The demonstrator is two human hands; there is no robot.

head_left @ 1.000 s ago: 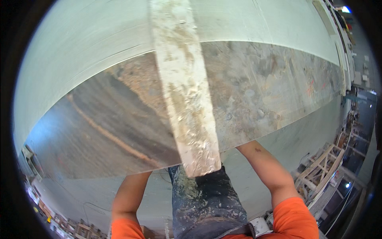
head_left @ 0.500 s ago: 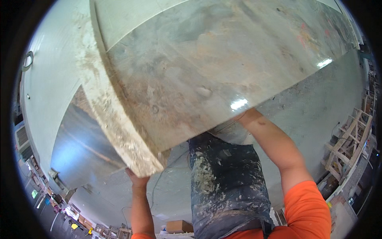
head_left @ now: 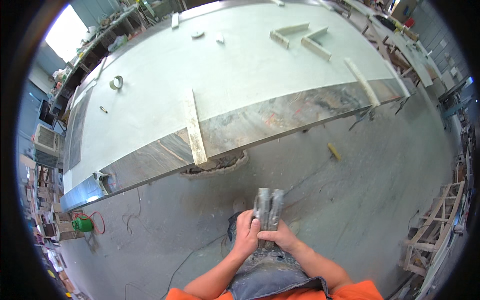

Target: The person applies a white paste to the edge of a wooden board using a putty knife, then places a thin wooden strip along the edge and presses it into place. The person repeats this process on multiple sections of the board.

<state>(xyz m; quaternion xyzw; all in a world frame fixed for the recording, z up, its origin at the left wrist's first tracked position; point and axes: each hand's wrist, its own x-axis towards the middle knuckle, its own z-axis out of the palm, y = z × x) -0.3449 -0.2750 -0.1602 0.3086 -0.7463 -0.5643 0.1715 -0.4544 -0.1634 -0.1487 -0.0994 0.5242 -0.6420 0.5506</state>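
In front of my apron my left hand and my right hand are closed together around a grey, dust-coated tool with two upright bars side by side. Its exact kind I cannot make out. Beyond them stands a large pale table, its near edge faced with a veined grey-brown stone strip. A whitish wooden batten lies across that strip, with a rough broken-edged piece below it. Another batten crosses the strip further right. A metal clamp grips the strip near its left end.
On the table lie a tape roll, a small marker-like stick and L-shaped wooden pieces. A yellow-handled tool and cables rest on the floor. A green gas cylinder stands left, a wooden frame right.
Both hands were under the stone strip and batten up close. They have come away and now meet in front of my body around the grey tool. The view has drawn back from the table.
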